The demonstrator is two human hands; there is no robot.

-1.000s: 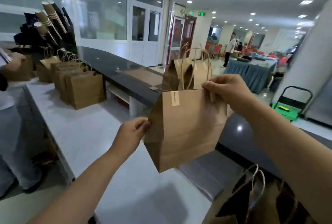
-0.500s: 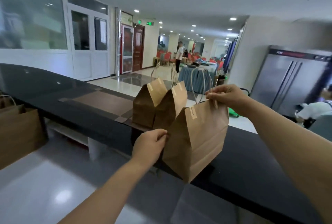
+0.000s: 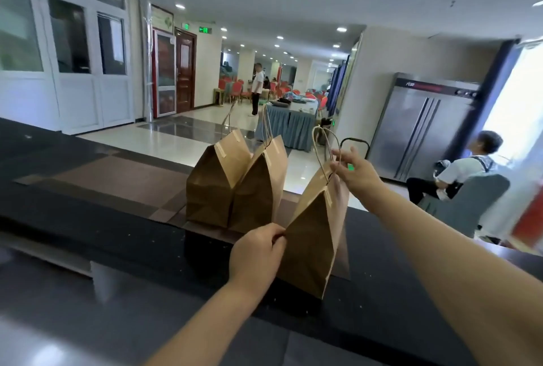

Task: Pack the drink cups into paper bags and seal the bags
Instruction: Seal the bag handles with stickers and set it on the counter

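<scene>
Left hand (image 3: pixel 256 251) on paper bag (image 3: pixel 316 233) (taped)

Matt brown paper bags (image 3: pixel 316 236), twisted paper-cord handles (image 3: pixel 321 157); dark speckled glossy stone counter (image 3: pixel 117 236); brushed-metal cabinet (image 3: pixel 417 127).

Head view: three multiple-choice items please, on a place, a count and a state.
1. The two standing brown paper bags rest on: A the dark stone counter; B the floor; C a chair.
2. Brown paper bags in view: A two; B three; C five.
3. The left hand: A hangs idle; B pinches the third brown paper bag at its side; C lies flat on the counter.
A: both stand on the counter. B: two standing, one held. B: its fingers pinch the bag's edge.
</scene>
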